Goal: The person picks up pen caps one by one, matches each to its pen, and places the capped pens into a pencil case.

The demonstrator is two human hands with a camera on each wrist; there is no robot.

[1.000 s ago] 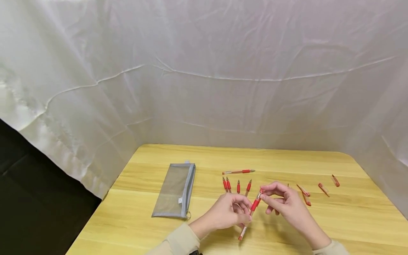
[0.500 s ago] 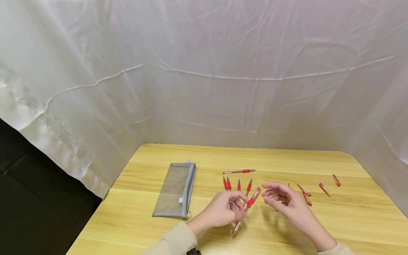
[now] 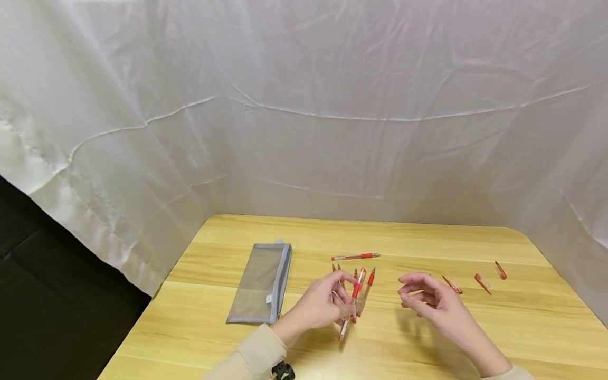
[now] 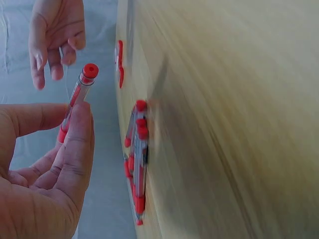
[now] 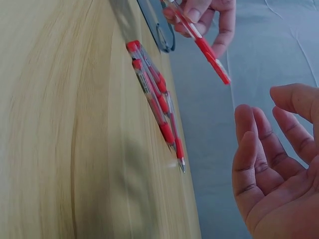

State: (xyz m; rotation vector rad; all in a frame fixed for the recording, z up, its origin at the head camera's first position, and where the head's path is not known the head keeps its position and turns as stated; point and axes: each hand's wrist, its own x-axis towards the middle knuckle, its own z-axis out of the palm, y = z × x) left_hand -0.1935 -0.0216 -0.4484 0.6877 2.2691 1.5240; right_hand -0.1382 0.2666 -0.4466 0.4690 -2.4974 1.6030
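The left hand (image 3: 319,303) pinches a slim, capped, clear-and-red plastic pen (image 3: 355,292) between thumb and fingers, tilted above the wooden table (image 3: 199,338). The right hand (image 3: 437,303), fingers loosely bent, holds nothing. The pen should handle light, stiff and smooth (the coloured sleeve probably grips best); mid-barrel suits a pinch.
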